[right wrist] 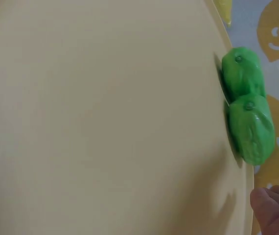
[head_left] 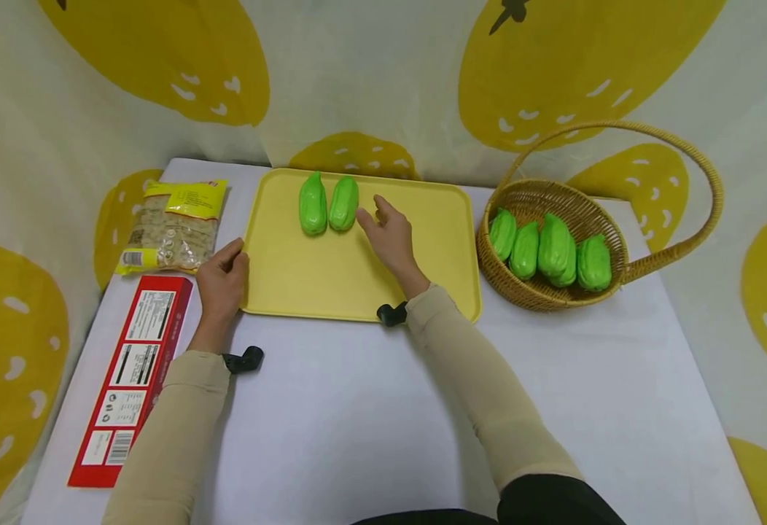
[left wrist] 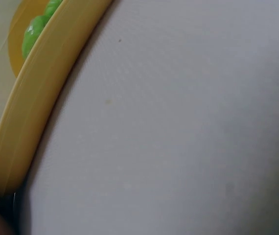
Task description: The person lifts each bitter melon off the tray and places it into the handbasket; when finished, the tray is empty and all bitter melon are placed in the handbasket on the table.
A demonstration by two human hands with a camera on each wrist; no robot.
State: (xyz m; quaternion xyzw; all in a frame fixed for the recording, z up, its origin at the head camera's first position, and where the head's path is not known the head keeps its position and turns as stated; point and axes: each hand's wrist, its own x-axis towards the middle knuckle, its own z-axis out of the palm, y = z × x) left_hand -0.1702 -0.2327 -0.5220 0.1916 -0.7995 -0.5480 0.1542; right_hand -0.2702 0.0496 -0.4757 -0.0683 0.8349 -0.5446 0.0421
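Observation:
Two glossy green, gourd-like vegetables [head_left: 313, 204] lie side by side near the back of the yellow tray [head_left: 305, 281]. My right hand [head_left: 393, 237] is over the tray, just right of the nearer-right vegetable [head_left: 343, 204], thumb and fingers spread apart and holding nothing. In the right wrist view both vegetables [right wrist: 252, 129] show stem ends, and the fingertips [right wrist: 259, 198] are close by. My left hand [head_left: 222, 281] grips the tray's left rim with bent fingers; in the left wrist view the tray's side wall [left wrist: 41, 98] hides most of that hand.
A wicker basket [head_left: 521, 293] with a tall handle stands right of the tray, with several similar green vegetables [head_left: 554, 244] inside. At left lie a clear and yellow food packet [head_left: 173, 226] and a long red box [head_left: 111, 430]. A patterned curtain [head_left: 370, 80] hangs behind the white-covered table [head_left: 351, 408].

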